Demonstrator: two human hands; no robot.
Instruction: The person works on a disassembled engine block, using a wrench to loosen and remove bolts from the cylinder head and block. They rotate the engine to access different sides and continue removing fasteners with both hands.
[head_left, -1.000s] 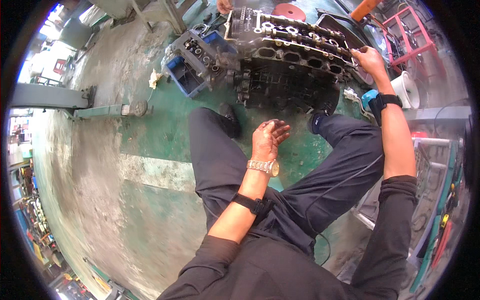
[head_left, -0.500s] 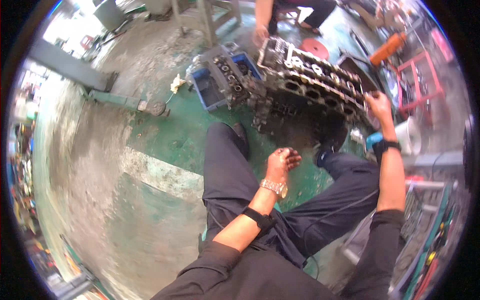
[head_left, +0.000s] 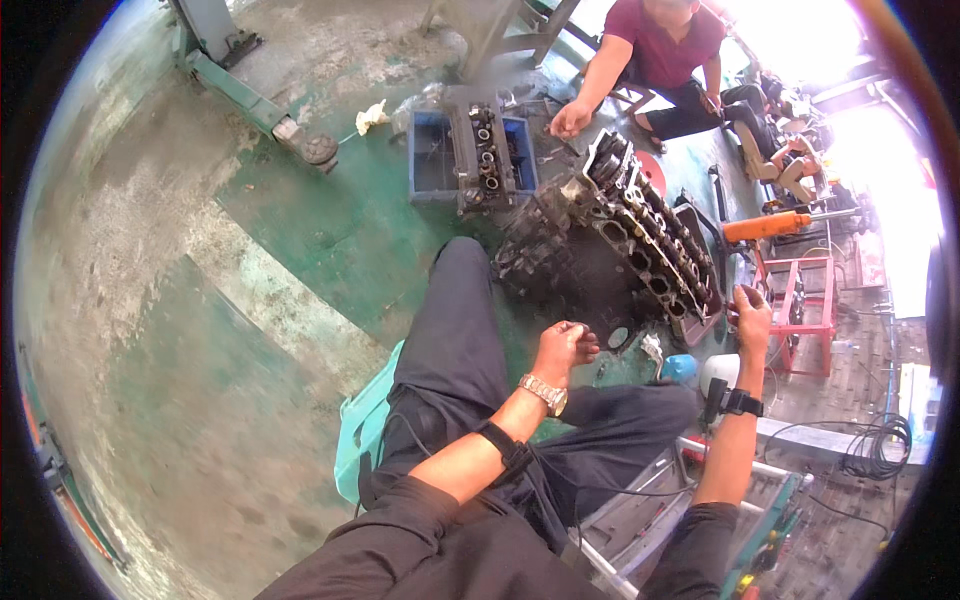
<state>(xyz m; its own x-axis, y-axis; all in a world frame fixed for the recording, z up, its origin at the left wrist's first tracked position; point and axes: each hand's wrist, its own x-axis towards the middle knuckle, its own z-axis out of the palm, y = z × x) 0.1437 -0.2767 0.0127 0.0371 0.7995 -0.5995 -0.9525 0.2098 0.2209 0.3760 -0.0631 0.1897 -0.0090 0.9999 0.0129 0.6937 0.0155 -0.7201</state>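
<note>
A long metal cylinder head (head_left: 650, 235) leans at a slant over dark engine parts, its row of round ports facing me. Just off its near right end is my right hand (head_left: 752, 318), fingers bent in toward the thumb; whatever they may hold is too small to make out. My left hand (head_left: 563, 352), with a metal watch at the wrist, hovers over the floor between my knees, apart from the engine parts. Its fingers are curled and hide anything inside. Beyond the far end of the cylinder head reaches a co-worker's hand (head_left: 572, 118).
A blue crate (head_left: 432, 160) with a metal engine part (head_left: 485, 160) across it stands far left of the cylinder head. To the right are an orange cylinder (head_left: 768, 226), a red frame (head_left: 805, 315) and a coiled black cable (head_left: 878, 446). A lift arm (head_left: 245, 95) lies far left.
The view has swung to the right, bringing the seated co-worker into sight. My right hand has come off the end of the cylinder head. My left hand stays between my knees.
</note>
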